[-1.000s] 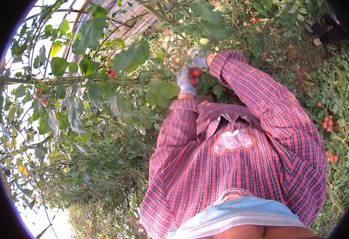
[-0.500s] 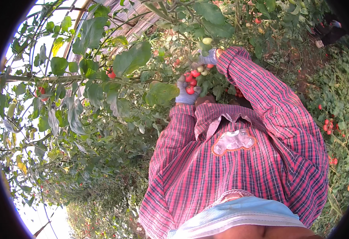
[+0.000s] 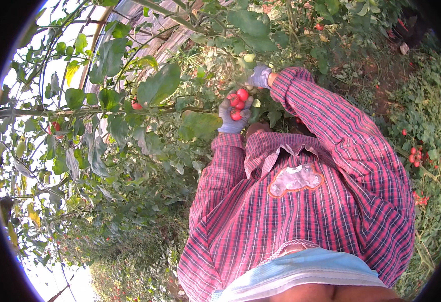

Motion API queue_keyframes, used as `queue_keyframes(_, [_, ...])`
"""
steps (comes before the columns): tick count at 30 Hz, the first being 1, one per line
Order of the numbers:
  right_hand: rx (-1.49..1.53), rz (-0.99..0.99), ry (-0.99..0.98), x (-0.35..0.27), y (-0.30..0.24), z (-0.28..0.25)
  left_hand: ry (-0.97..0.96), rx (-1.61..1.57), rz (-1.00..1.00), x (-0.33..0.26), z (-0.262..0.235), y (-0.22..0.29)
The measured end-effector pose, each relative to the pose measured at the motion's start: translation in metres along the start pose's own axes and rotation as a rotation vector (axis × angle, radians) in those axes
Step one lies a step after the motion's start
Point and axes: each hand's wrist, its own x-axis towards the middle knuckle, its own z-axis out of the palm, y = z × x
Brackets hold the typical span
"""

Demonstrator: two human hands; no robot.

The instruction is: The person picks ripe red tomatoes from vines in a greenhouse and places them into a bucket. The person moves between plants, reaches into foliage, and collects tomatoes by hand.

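"Tomatoes (image 3: 242, 94), red: where?"

"Left hand (image 3: 225, 123), ahead of the checked shirt (image 3: 291, 226). Gloved, half curled round a small bunch."

"Why like that?"

"Cupped, probably so round fruit wouldn't roll off."

"Right hand (image 3: 260, 76)?"

"Gloved, just ahead and rightward, near a green tomato (image 3: 249, 58). Fingertips weren't clear; couldn't tell how open, or whether it gripped anything."

"Containers?"

"Couldn't make one out; the left palm itself held the fruit. More red tomatoes (image 3: 415, 156) showed far right, among plants (image 3: 427, 121)."

Bright daylight, blown-out glare at left
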Motion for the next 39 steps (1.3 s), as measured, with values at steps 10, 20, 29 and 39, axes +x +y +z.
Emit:
queue_keyframes(10, [1.063, 0.186, -0.034, -0.128, 0.114, 0.028, 0.069, -0.077, 0.114, -0.001, 0.016, 0.009])
queue_keyframes(20, [1.379, 0.280, 0.156, -0.167, 0.174, 0.039, 0.027, -0.030, 0.113, 0.014, -0.008, 0.027])
queue_keyframes(29, [1.391, 0.295, 0.244, -0.159, 0.174, 0.038, 0.078, -0.012, 0.145, 0.021, -0.013, 0.034])
queue_keyframes(39, [1.321, 0.234, 0.262, -0.154, 0.174, 0.011, 0.001, -0.038, 0.154, 0.042, -0.004, 0.028])
